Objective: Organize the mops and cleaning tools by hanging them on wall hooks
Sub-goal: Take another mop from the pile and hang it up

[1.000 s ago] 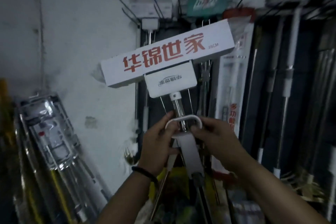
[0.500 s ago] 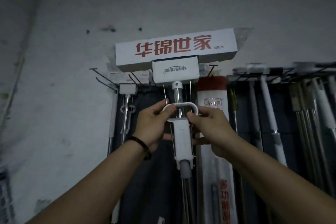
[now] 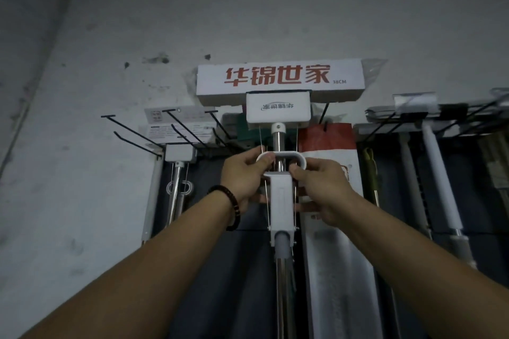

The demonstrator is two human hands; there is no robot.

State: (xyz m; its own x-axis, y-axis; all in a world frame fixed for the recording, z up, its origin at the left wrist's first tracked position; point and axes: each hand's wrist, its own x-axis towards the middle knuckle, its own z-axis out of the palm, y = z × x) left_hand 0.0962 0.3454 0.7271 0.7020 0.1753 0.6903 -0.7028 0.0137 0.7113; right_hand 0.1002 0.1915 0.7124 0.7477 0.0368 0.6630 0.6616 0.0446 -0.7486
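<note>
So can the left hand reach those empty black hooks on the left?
Probably yes. The hooks stick out bare just up-left of the left hand, nothing between, but that hand is gripping the mop handle loop now.

The long shiny metal mop pole (image 3: 283, 297) runs off the bottom edge, so its end cannot be seen. The left hand (image 3: 242, 177) and right hand (image 3: 321, 187) cover the sides of the white loop handle (image 3: 281, 155). The small grey print on the white paper card (image 3: 176, 129) is too tiny to read. The white poles (image 3: 438, 173) on the right are cut off.
</note>
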